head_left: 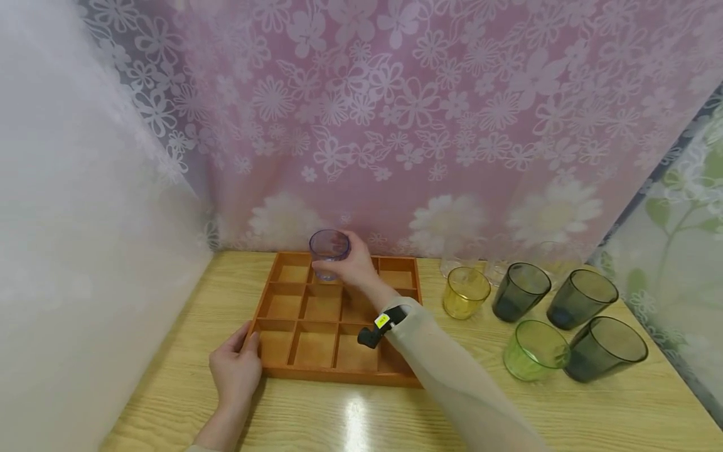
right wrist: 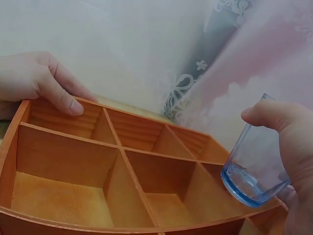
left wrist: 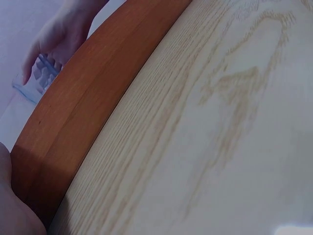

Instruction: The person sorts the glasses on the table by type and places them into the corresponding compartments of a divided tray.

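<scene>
My right hand point(head_left: 358, 265) holds a bluish clear drinking glass point(head_left: 326, 250) over the back row of a divided wooden box point(head_left: 339, 376), near its second compartment from the left. In the right wrist view the glass point(right wrist: 252, 169) is slightly tilted, rim up, between thumb and fingers, its thick blue base just above the dividers. At the box's front left corner, my left hand point(head_left: 236, 365) grips the side wall, thumb point(right wrist: 66, 100) over the top edge. The left wrist view shows the box's outer wall point(left wrist: 98, 83); the right forearm hides part of the box's right side.
Right of the box stand a yellow glass point(head_left: 465, 295), a green glass point(head_left: 531, 355) and dark grey glasses point(head_left: 519, 295). Several clear glasses point(head_left: 456, 262) stand behind them, hard to make out. A flowered curtain point(head_left: 361, 125) borders the table point(head_left: 181, 351) at the back.
</scene>
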Motion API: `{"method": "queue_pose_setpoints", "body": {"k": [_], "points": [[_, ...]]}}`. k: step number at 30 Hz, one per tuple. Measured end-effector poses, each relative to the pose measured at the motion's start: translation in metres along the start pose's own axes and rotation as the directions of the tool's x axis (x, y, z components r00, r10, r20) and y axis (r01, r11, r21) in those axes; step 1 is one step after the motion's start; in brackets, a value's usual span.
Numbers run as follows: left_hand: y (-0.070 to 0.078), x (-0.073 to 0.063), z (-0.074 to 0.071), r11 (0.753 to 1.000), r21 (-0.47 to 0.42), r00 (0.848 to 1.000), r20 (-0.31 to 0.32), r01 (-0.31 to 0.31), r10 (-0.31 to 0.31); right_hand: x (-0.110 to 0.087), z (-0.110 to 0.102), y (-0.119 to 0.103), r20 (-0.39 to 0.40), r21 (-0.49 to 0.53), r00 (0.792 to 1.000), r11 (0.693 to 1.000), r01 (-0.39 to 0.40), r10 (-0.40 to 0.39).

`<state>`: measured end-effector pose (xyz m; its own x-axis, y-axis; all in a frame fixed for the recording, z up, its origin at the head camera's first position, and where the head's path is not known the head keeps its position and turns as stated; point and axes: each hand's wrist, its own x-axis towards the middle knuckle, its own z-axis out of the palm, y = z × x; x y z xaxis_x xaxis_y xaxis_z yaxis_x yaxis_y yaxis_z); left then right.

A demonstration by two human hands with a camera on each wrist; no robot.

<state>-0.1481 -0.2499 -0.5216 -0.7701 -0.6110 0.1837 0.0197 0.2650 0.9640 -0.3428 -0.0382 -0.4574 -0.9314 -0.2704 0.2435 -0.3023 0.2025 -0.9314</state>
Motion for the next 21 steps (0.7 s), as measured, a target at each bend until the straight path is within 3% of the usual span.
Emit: {"method": "queue_pose_setpoints", "body": {"k": [13, 21], "points": [[-0.003, 0.002, 0.000, 1.000, 0.020, 1.000, 0.000, -0.012, 0.012, -0.001, 0.012, 0.009, 0.037, 0.019, 0.999, 0.999, -0.034, 0.033], [-0.001, 0.001, 0.002, 1.000, 0.006, 1.000, -0.012, -0.004, 0.005, 0.001, 0.017, 0.015, 0.068, -0.032, 0.998, 0.999, 0.009, -0.007]]}}
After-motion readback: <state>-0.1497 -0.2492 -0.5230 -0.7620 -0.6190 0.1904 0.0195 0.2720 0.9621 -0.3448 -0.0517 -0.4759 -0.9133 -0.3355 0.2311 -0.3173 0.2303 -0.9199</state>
